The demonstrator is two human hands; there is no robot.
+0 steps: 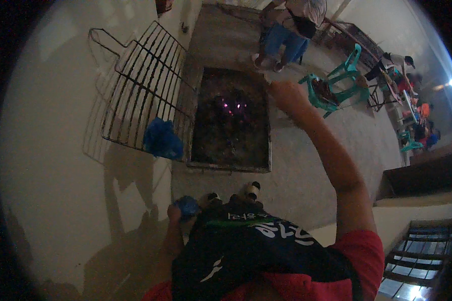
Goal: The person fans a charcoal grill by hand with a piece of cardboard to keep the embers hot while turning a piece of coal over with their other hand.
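My left hand [174, 212], low beside the wall, is closed on a crumpled blue plastic bag [187, 207]. My right arm reaches forward, and my right hand [288, 95] is over the far right edge of the charcoal grill [231, 167]. Its fingers look closed around something brown and dim that I cannot make out. Inside the dark rectangular grill a few embers [229, 106] glow pinkish. A wire grill rack [144, 90] with a long handle leans against the wall to the left. Another crumpled blue plastic bag [162, 139] is at the rack's lower corner.
Beyond the grill a person [289, 37] in jeans sits bent forward. Green plastic chairs [344, 88] stand at the right, the nearer one with dark things on its seat. More people [422, 115] are around a table farther right. A pale wall [55, 125] bounds the left side.
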